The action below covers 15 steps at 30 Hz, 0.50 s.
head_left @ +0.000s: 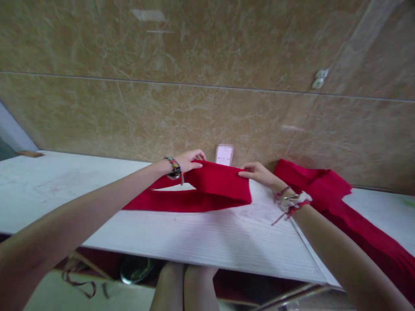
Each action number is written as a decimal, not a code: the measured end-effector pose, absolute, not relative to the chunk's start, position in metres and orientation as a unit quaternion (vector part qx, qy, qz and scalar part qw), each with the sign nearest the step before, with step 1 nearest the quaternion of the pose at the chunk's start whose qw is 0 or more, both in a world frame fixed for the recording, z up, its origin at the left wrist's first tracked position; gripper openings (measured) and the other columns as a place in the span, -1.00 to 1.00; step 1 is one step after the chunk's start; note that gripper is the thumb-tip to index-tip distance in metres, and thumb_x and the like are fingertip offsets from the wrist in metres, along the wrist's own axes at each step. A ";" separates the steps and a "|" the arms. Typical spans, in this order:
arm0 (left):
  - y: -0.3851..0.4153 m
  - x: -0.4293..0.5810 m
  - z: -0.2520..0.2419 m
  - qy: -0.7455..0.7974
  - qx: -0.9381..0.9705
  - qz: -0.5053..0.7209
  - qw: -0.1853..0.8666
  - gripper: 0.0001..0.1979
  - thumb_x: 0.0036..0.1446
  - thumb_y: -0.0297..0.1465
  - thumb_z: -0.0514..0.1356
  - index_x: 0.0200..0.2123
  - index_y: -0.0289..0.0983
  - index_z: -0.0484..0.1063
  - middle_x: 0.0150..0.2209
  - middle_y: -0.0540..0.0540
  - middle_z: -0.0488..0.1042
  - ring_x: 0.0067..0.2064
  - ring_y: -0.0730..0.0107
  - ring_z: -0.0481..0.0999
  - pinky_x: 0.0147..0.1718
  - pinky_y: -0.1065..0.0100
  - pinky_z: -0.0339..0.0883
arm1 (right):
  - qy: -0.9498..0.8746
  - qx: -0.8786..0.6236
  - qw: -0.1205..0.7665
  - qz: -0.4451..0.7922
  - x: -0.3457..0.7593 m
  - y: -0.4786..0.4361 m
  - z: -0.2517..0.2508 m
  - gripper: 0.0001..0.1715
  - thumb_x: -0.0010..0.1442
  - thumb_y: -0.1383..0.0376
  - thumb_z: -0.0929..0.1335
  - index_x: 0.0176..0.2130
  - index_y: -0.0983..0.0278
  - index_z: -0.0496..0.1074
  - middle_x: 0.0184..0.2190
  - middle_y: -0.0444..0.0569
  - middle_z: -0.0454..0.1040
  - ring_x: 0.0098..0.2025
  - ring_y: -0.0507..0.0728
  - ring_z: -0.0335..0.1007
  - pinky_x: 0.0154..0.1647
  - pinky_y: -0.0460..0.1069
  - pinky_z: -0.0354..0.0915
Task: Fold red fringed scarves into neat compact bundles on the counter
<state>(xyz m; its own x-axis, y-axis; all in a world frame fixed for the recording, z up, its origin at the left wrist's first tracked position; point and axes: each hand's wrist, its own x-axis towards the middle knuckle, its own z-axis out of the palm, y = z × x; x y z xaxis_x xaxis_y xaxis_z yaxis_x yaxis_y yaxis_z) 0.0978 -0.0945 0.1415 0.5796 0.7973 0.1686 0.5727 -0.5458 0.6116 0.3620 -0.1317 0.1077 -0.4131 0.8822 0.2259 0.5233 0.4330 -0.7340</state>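
Note:
A red cloth [210, 190] lies folded on the white table [194, 242] close to the wall. My left hand [189, 160] pinches the cloth's far left corner, fingers closed on the fabric. My right hand [259, 173] pinches the far right corner of the same fold. Both wrists wear bracelets. The cloth's lower layer stretches to the left under my left forearm.
A second length of red cloth [340, 207] trails along the table to the right, under my right forearm. A small pink card [224, 154] leans against the brown marble wall [207, 86]. A white socket [319, 79] is on the wall. My knees show below the table edge.

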 end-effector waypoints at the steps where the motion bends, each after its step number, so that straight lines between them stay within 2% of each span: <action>1: -0.095 0.119 0.146 0.382 0.854 0.228 0.268 -0.83 -0.08 -0.47 0.10 -0.32 -0.26 0.30 -0.53 0.09 0.30 -0.45 0.46 0.33 -0.40 0.42 0.22 | -0.768 -0.476 0.339 0.262 0.383 -0.142 0.118 -0.41 -0.15 -0.18 0.31 -0.49 0.32 0.37 -0.54 -0.08 0.42 -0.46 0.08 0.33 -0.44 -0.04 0.25; 4: -0.098 0.162 0.157 0.320 0.862 0.253 0.302 -0.83 -0.08 -0.49 0.12 -0.32 -0.27 0.33 -0.50 0.09 0.34 -0.44 0.49 0.35 -0.41 0.46 0.22 | -0.730 -0.533 0.397 0.156 0.430 -0.171 0.153 -0.42 -0.18 -0.19 0.32 -0.49 0.27 0.34 -0.55 -0.07 0.40 -0.49 0.06 0.30 -0.50 -0.06 0.22; 6: -0.095 0.164 0.161 0.316 0.854 0.254 0.326 -0.81 -0.09 -0.47 0.13 -0.31 -0.27 0.34 -0.47 0.08 0.38 -0.43 0.49 0.37 -0.41 0.47 0.23 | -0.732 -0.547 0.395 0.095 0.437 -0.179 0.168 -0.44 -0.15 -0.17 0.32 -0.45 0.27 0.36 -0.51 -0.05 0.42 -0.46 0.07 0.32 -0.48 -0.06 0.23; 9: -0.081 0.125 0.161 0.367 0.835 0.218 0.347 -0.76 -0.12 -0.39 0.15 -0.29 -0.26 0.35 -0.46 0.05 0.43 -0.40 0.44 0.41 -0.42 0.47 0.25 | -0.774 -0.540 0.325 0.066 0.411 -0.168 0.161 -0.52 -0.03 -0.07 0.30 -0.37 0.29 0.42 -0.48 -0.05 0.45 -0.43 0.07 0.34 -0.40 -0.05 0.24; 12: -0.063 0.056 0.152 0.441 0.823 0.165 0.318 -0.77 -0.18 -0.32 0.18 -0.36 -0.24 0.37 -0.45 0.06 0.47 -0.35 0.40 0.43 -0.38 0.47 0.26 | -0.819 -0.519 0.232 0.085 0.359 -0.142 0.121 -0.65 0.08 0.10 0.29 -0.23 0.29 0.43 -0.47 -0.09 0.47 -0.42 0.04 0.35 -0.37 -0.08 0.24; 15: -0.051 -0.014 0.132 0.548 0.793 0.093 0.250 -0.79 -0.20 -0.30 0.20 -0.42 -0.27 0.38 -0.50 0.09 0.49 -0.37 0.41 0.43 -0.40 0.50 0.24 | -0.849 -0.489 0.134 0.146 0.315 -0.121 0.074 -0.57 0.06 0.19 0.33 -0.07 0.32 0.37 -0.32 -0.01 0.50 -0.35 0.05 0.39 -0.32 -0.09 0.25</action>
<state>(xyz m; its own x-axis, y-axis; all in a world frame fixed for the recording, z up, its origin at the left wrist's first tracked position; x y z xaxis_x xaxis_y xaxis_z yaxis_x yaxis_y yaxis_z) -0.0138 -0.0505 0.1319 0.3818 0.9155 -0.1266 0.8228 -0.2743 0.4977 0.3145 -0.1210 0.0736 -0.4853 0.8704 0.0837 0.7922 0.4781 -0.3791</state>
